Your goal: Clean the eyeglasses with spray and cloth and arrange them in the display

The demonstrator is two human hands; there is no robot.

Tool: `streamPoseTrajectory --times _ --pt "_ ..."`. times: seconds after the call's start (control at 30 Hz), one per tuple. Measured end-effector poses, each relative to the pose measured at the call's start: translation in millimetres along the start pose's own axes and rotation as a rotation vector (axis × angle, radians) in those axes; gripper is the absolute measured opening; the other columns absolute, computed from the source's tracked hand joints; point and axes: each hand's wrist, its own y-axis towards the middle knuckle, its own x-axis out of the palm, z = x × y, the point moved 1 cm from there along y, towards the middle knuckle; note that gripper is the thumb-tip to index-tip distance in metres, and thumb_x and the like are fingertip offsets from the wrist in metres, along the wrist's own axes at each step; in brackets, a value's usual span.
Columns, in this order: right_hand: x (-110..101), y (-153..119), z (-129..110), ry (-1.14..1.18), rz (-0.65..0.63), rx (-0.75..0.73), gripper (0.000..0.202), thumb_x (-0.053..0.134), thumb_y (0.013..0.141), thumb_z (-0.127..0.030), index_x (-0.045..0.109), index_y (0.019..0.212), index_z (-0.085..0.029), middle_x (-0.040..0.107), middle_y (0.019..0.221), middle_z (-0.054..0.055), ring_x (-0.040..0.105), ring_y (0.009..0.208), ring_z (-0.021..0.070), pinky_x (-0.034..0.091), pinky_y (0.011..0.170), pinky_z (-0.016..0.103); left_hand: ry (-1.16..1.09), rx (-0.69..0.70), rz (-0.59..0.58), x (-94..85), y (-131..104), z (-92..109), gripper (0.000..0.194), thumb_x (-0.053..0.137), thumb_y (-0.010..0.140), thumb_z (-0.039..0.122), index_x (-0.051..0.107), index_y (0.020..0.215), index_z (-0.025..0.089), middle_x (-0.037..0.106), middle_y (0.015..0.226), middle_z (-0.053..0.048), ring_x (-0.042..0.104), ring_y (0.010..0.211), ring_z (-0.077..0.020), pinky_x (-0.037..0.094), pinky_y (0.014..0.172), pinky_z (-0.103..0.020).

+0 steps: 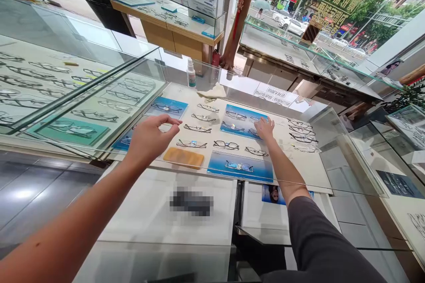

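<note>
My left hand (151,135) is over the left part of the glass display case, thumb and forefinger curved together in a pinch. Anything between its fingertips is too small to make out. A blue card with eyeglasses (166,107) lies just beyond it. My right hand (264,129) reaches in over another blue card (244,131), its fingers at a pair of eyeglasses (253,132) near the card's right edge, partly covering them. Between my hands, several eyeglasses (197,128) lie in rows. Nearer me are an orange-yellow case (183,158) and a blue card (215,169) bearing clear eyeglasses (239,166).
Glass walls (348,146) surround the display. A spray bottle (191,73) and a pale cloth (212,92) sit at its far side. More eyeglasses (302,129) line the right. A neighbouring glass case (66,93) stands left. A pixelated dark patch (191,201) lies below.
</note>
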Motion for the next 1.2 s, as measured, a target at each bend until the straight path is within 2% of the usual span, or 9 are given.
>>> streamPoseTrajectory --times 0.17,0.4,0.6,0.73,0.87,0.93,1.07,1.13,1.2 --pt "4 -2 5 0.009 -0.032 -0.042 0.074 0.020 0.113 -0.062 0.066 0.154 -0.022 0.047 0.178 0.013 0.023 0.172 0.0399 0.009 0.138 0.069 -0.021 -0.005 0.001 1.1 0 0 0.018 0.061 0.086 0.037 0.076 0.084 0.027 0.086 0.114 0.003 0.073 0.110 -0.0283 0.052 0.090 -0.042" --pt "-2 -6 5 0.044 -0.026 -0.052 0.067 0.025 0.113 -0.060 0.071 0.147 -0.025 0.053 0.175 0.011 0.030 0.167 0.0387 0.013 0.135 0.068 -0.018 -0.013 0.009 0.1 -1 2 0.019 0.061 0.086 0.037 0.076 0.086 0.027 0.086 0.114 0.003 0.074 0.104 -0.0276 0.053 0.093 -0.042" --pt "-22 -33 -22 0.168 0.253 -0.175 0.043 0.041 0.109 -0.035 0.077 0.126 -0.017 0.068 0.150 0.020 0.050 0.148 0.0374 0.029 0.128 0.061 0.002 -0.016 0.002 0.6 1 3 0.020 0.061 0.087 0.036 0.078 0.089 0.026 0.086 0.116 0.002 0.072 0.093 -0.0255 0.053 0.093 -0.040" --pt "-18 -81 -70 0.216 0.275 -0.293 0.028 0.048 0.107 -0.025 0.076 0.109 -0.020 0.076 0.125 0.016 0.062 0.127 0.0328 0.038 0.116 0.053 0.007 -0.010 0.005 -0.2 3 4 0.022 0.061 0.088 0.037 0.079 0.092 0.024 0.086 0.118 0.001 0.071 0.090 -0.0233 0.053 0.090 -0.036" --pt "-9 -162 -112 0.287 0.223 -0.472 0.013 0.064 0.104 -0.027 0.072 0.094 -0.023 0.078 0.101 0.006 0.068 0.104 0.0249 0.045 0.101 0.043 0.028 0.000 -0.027 -1.0 6 3 0.026 0.061 0.088 0.040 0.079 0.093 0.023 0.086 0.120 0.000 0.069 0.084 -0.0213 0.053 0.090 -0.035" --pt "-13 -208 -121 0.388 0.142 -0.678 0.009 0.067 0.102 -0.028 0.071 0.095 -0.023 0.078 0.098 0.005 0.068 0.099 0.0230 0.047 0.098 0.041 0.050 -0.007 -0.031 -0.8 8 2 0.030 0.059 0.087 0.043 0.080 0.096 0.024 0.086 0.119 0.000 0.069 0.082 -0.0218 0.053 0.089 -0.036" --pt "-62 -277 -125 0.564 -0.018 -0.970 0.009 0.063 0.102 -0.023 0.066 0.094 -0.023 0.074 0.086 0.003 0.065 0.085 0.0207 0.050 0.086 0.039 0.094 -0.026 -0.023 0.7 10 0 0.037 0.056 0.085 0.050 0.081 0.100 0.027 0.085 0.118 -0.001 0.069 0.084 -0.0246 0.050 0.083 -0.037" --pt "-102 -290 -122 0.553 -0.024 -1.029 0.007 0.063 0.100 -0.021 0.066 0.095 -0.024 0.076 0.090 0.005 0.067 0.089 0.0217 0.051 0.083 0.039 0.114 -0.024 -0.025 1.2 11 1 0.039 0.054 0.084 0.051 0.080 0.100 0.027 0.085 0.114 -0.002 0.070 0.084 -0.0260 0.049 0.081 -0.038" --pt "-147 -284 -111 0.529 0.068 -0.983 0.009 0.062 0.101 -0.018 0.068 0.100 -0.024 0.077 0.097 0.006 0.068 0.096 0.0229 0.052 0.093 0.042 0.131 -0.019 -0.026 1.1 11 2 0.039 0.052 0.083 0.051 0.079 0.098 0.027 0.084 0.109 -0.003 0.071 0.088 -0.0279 0.047 0.079 -0.037"
